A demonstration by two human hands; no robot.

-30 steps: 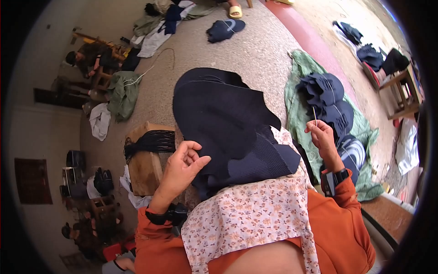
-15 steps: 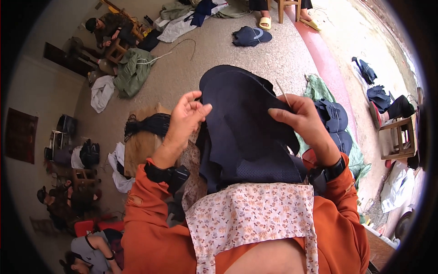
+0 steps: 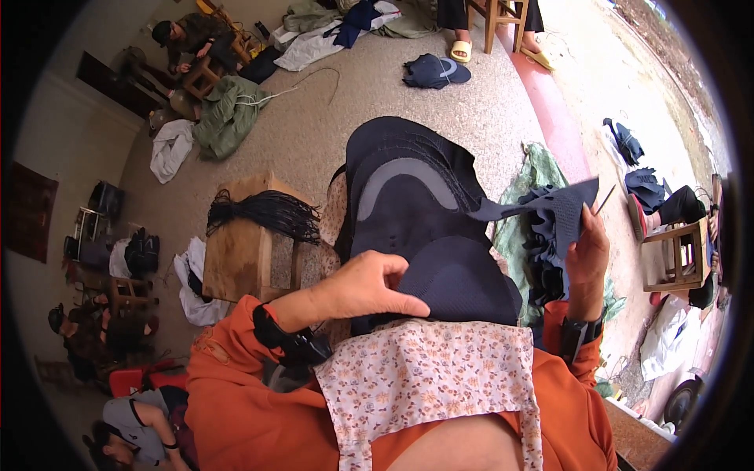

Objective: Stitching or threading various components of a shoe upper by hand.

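Observation:
A stack of dark navy fabric shoe uppers (image 3: 408,200) lies across my lap, the top one showing a curved grey band. My left hand (image 3: 353,286) is at the near part of the stack, thumb on top of a rounded knit flap (image 3: 463,275) and fingers partly hidden behind it. Off to the right, my right hand (image 3: 589,247) grips a navy knit shoe upper (image 3: 569,216) whose narrow strip stretches back toward the stack. A thin pointed tool (image 3: 605,199) sticks up from that same hand.
A wooden stool (image 3: 239,259) at the left bears a bundle of black cords (image 3: 263,216). Green sacking (image 3: 514,235) with more navy uppers lies at my right. A tied navy bundle (image 3: 436,71) is on the floor ahead. Other people sit farther off.
My right hand has moved right and outward, drawing a navy upper off the stack. My left hand has come down from beside the stack onto its near part. The grey band now shows.

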